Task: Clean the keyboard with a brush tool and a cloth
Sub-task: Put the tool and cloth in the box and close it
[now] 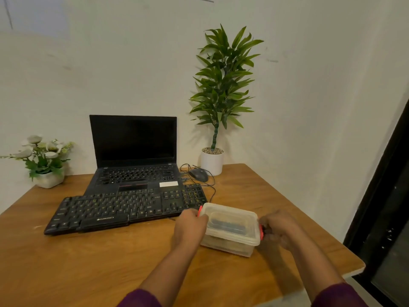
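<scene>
A black external keyboard [126,210] lies on the wooden table [88,262], in front of an open black laptop [135,156]. To its right stands a translucent plastic box [230,229] with a lid and red side clips; dark contents show dimly through the lid. My left hand [190,227] grips the box's left end at the red clip. My right hand [280,229] holds the right end, fingers on the other red clip. No brush or cloth is visible outside the box.
A black wired mouse [199,174] and its cable lie behind the keyboard's right end. A tall green plant in a white pot [212,161] stands at the back. A small white flower pot [47,176] sits back left. The table's right edge [345,251] is close to the box.
</scene>
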